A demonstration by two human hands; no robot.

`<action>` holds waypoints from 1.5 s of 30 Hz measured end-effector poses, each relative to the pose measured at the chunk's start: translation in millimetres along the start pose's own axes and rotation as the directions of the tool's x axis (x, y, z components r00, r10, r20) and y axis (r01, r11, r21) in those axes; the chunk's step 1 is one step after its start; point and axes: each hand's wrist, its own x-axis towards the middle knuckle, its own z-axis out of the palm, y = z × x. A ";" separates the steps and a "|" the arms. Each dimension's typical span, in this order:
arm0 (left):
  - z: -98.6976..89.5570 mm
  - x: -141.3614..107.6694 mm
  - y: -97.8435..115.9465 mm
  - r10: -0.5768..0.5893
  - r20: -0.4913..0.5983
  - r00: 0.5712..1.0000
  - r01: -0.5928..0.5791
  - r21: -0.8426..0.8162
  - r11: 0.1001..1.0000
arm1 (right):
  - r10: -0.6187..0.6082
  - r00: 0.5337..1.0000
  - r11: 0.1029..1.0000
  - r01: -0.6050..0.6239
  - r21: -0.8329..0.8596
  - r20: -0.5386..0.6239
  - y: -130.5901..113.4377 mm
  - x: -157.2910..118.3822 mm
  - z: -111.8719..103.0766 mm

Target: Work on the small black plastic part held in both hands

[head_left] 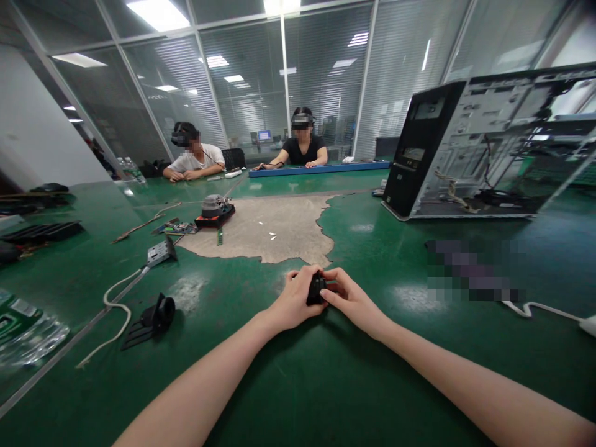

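Observation:
A small black part [316, 289] is held between my two hands, just above the green table [288, 385]. My left hand [297, 298] wraps round its left side, fingers closed on it. From the right, my right hand [347, 295] grips the same part, with the thumb and fingers against its side. The fingers cover much of the part, so its full shape is hidden. Beyond my hands lies a bare beige patch [279, 226] of the tabletop with a ragged edge.
Left are a black bracket-like part [158, 313], a metal box [161, 251] with a white cable, and a plastic bottle [28, 329]. An open computer case [419, 155] stands right. Two people [198, 155] sit across the table behind a blue strip [321, 168].

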 end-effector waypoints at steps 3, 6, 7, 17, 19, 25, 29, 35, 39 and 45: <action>-0.5 0.6 0.1 -0.006 0.003 1.000 0.006 -0.006 1.000 | 0.008 1.000 1.000 -0.008 -0.002 -0.008 -1.5 0.9 -0.1; -1.1 0.6 0.5 -0.006 0.003 1.000 0.006 -0.017 1.000 | 0.014 1.000 1.000 -0.014 -0.013 -0.008 -1.1 1.6 -0.4; -1.3 0.5 0.8 -0.007 0.002 1.000 0.007 -0.018 1.000 | 0.016 1.000 1.000 -0.016 -0.018 -0.006 -0.6 1.6 -0.4; -4.5 -0.6 2.9 0.001 0.030 1.000 -0.001 -0.022 1.000 | 0.011 1.000 1.000 -0.011 -0.007 0.015 1.8 -0.2 -1.3; -4.6 -1.1 2.8 0.002 0.033 0.999 -0.001 -0.021 1.000 | 0.013 1.000 1.000 -0.013 -0.008 0.014 1.7 -0.2 -1.1; -4.9 -3.1 2.5 0.027 0.023 0.999 -0.027 -0.012 1.000 | -0.007 1.000 1.000 0.007 0.003 0.007 2.5 -0.2 0.6; -4.4 -4.2 2.4 0.032 0.018 0.999 -0.032 -0.002 0.999 | -0.012 1.000 1.000 0.012 0.017 0.014 0.5 -1.6 1.4; -4.0 -4.6 2.2 0.023 0.017 1.000 -0.023 0.007 1.000 | -0.007 1.000 1.000 0.007 0.027 0.004 -0.1 -1.7 0.7; -4.3 -4.6 2.0 0.029 0.016 0.999 -0.029 0.008 1.000 | 0.006 0.999 1.000 -0.007 -0.012 -0.034 3.0 0.1 1.9; -4.2 -5.1 1.4 0.025 0.021 0.999 -0.025 0.014 1.000 | 0.017 1.000 1.000 -0.017 0.006 -0.009 0.1 -1.1 2.2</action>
